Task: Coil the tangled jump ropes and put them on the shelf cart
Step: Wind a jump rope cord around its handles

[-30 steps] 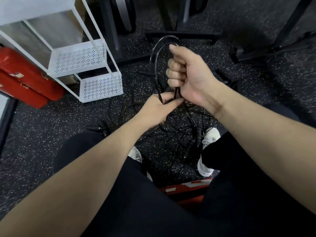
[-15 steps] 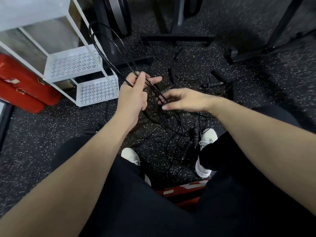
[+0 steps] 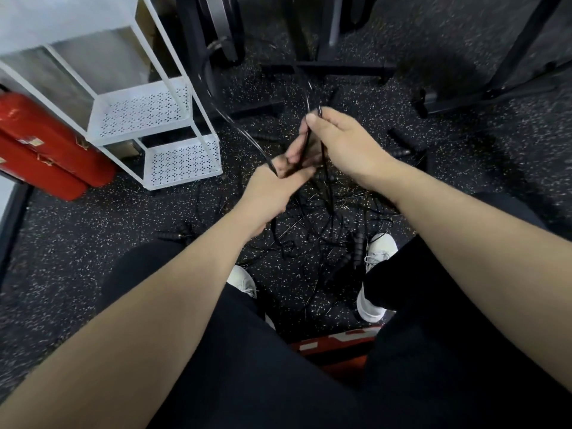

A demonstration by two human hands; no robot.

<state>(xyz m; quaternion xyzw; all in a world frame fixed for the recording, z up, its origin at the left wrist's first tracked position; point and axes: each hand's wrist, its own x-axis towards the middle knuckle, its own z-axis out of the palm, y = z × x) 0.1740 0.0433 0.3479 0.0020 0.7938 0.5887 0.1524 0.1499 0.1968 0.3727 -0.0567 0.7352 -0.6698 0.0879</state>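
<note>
Head view: our left hand [image 3: 272, 187] and right hand [image 3: 343, 140] both pinch one rope [image 3: 216, 100], looped above the floor tangle [image 3: 309, 224]. Coiling underway, we judge. Next: gather another loop. Cart [image 3: 185, 162] stands near, left.

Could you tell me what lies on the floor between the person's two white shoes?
In the head view, tangled black jump ropes with a ribbed handle lie between the left shoe and right shoe.
</note>
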